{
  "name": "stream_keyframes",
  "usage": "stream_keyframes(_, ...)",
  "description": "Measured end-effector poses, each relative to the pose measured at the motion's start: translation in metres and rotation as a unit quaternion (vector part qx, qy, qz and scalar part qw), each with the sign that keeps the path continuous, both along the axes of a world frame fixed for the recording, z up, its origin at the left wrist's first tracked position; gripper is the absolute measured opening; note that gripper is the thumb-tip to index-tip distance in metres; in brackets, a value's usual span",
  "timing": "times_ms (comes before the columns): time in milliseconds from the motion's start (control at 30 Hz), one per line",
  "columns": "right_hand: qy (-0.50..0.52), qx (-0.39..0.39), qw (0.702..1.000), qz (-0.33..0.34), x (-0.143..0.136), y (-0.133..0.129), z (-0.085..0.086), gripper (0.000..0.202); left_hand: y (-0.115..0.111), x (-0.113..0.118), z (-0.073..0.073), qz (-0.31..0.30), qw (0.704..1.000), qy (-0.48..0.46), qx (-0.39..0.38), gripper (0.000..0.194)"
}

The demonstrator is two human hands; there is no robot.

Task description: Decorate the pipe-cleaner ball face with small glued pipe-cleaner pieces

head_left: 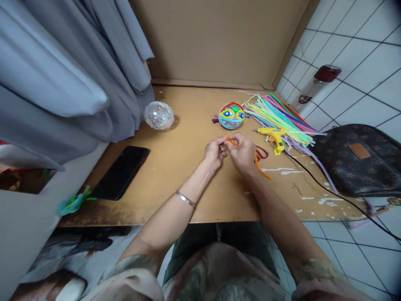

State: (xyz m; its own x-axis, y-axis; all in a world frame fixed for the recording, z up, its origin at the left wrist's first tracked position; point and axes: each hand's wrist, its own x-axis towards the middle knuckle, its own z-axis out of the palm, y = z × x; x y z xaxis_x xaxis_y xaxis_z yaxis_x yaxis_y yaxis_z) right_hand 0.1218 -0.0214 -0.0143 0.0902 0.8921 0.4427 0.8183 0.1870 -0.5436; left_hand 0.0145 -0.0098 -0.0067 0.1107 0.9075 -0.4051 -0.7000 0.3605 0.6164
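Note:
An orange pipe cleaner (262, 171) runs from under my right hand (242, 151) out toward the right, and its other end shows between my two hands. My left hand (215, 152) pinches that end, its fingers closed. The right hand's fingers are wrapped round the same strip close by. Just beyond my hands stands a clear ball (232, 119) decorated with yellow-rimmed blue eyes, a green dot and red and turquoise strips. Dark red strips (262, 153) lie beside my right hand.
A yellow glue gun (275, 136) with a black cord lies right, before a pile of coloured pipe cleaners (275, 115). A brown bag (360, 159) sits far right. On the left are a clear ball (159, 115), a black phone (122, 172) and a grey curtain (62, 75).

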Motion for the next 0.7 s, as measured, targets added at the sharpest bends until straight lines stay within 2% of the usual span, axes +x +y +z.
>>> stream_keyframes(300,0.147,0.020,0.987,0.054,0.003,0.009,-0.003,0.018,-0.001,-0.003,0.007,-0.015,1.000,0.017,0.020,0.023)
stream_keyframes(533,0.135,0.013,0.989,0.064,0.008,0.008,0.001,0.019,0.002,-0.009,0.010,-0.045,0.997,0.046,0.051,0.023)
stream_keyframes(700,0.141,0.016,0.985,0.103,0.007,0.006,0.004,0.021,0.005,-0.025,0.012,-0.086,0.978,0.126,0.146,0.022)
